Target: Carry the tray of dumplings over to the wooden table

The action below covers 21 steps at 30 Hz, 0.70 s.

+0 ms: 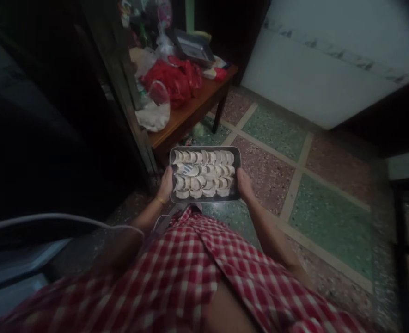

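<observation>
A rectangular metal tray [238,158] is carried in front of my body, filled with several pale folded dumplings [204,173] in neat rows. My left hand [165,185] grips the tray's left edge, thumb over the rim, a thin bracelet on the wrist. On the opposite side, my right hand [245,183] holds the right edge the same way. The tray is level, above a tiled floor. My red and white checked clothing fills the lower view.
A wooden table [190,113] stands ahead on the left, cluttered with red plastic bags [174,78], a clear bag [157,108] and a dark tray [193,46]. A dark cabinet or doorway is at left. Green and pink terrazzo floor [294,185] stretches right; a white wall [329,69] stands beyond.
</observation>
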Each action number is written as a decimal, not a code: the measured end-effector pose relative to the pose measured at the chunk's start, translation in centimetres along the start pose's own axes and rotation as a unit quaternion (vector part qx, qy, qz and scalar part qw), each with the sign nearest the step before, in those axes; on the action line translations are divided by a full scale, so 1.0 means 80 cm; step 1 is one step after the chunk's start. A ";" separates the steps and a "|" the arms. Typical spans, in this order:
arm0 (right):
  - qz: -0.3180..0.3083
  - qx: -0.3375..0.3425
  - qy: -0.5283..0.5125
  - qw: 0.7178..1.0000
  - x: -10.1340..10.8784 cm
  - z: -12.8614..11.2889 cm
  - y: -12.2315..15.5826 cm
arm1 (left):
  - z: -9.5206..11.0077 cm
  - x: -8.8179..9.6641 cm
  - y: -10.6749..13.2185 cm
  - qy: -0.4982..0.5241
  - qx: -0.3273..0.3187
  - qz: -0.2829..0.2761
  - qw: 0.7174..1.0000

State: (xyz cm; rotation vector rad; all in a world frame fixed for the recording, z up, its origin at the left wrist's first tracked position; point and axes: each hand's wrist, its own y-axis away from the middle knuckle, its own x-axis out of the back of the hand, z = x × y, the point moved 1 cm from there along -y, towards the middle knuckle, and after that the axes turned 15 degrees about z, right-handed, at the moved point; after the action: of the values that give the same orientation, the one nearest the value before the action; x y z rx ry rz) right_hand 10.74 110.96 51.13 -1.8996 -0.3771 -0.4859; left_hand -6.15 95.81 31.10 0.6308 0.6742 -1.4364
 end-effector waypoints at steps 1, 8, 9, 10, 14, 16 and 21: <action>-0.001 0.004 0.004 1.000 0.002 -0.001 -0.005 | 0.006 -0.003 0.001 0.003 -0.012 0.009 1.000; -0.039 -0.024 0.051 0.998 -0.007 0.010 -0.066 | 0.007 -0.052 -0.008 -0.038 0.031 0.011 0.999; -0.041 -0.018 0.045 0.998 -0.008 0.013 -0.074 | 0.004 -0.056 -0.011 -0.040 0.023 0.016 0.999; -0.040 -0.016 0.040 0.998 -0.009 0.016 -0.082 | 0.002 -0.059 -0.014 -0.041 0.012 0.020 0.999; -0.037 0.003 0.036 0.999 -0.021 0.029 -0.109 | -0.006 -0.069 -0.035 -0.031 -0.034 0.030 0.998; -0.057 -0.005 0.045 0.997 -0.035 0.034 -0.124 | -0.012 -0.076 -0.048 -0.036 -0.032 0.041 0.998; -0.105 -0.008 0.020 0.994 -0.079 0.028 -0.167 | -0.030 -0.085 -0.067 -0.027 0.009 0.084 0.996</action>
State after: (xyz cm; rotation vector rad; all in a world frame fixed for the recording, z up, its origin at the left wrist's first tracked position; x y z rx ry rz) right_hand -0.76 117.65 57.92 -1.8718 -0.5525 -0.6672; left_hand -11.74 101.93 34.62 0.6448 0.5537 -1.2999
